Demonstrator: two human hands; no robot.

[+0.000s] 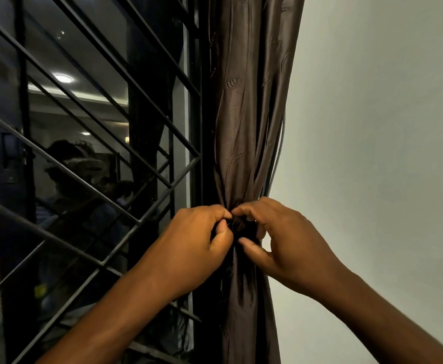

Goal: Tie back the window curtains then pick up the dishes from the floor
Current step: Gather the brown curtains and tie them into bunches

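Note:
A brown curtain [249, 106] hangs gathered into a narrow bunch at the window's right edge. At waist height a dark tie [242, 226] cinches it. My left hand [196, 245] pinches the tie from the left, fingers curled round the dark fabric. My right hand [280, 240] pinches the same tie from the right, thumb below and fingers above. Both hands meet at the knot, which they partly hide. No dishes or floor are in view.
A window [89, 153] with black diagonal metal bars fills the left; its dark glass reflects ceiling lights and a person. A plain white wall [372, 127] lies right of the curtain. A thin grey cable [278, 153] runs down beside the curtain.

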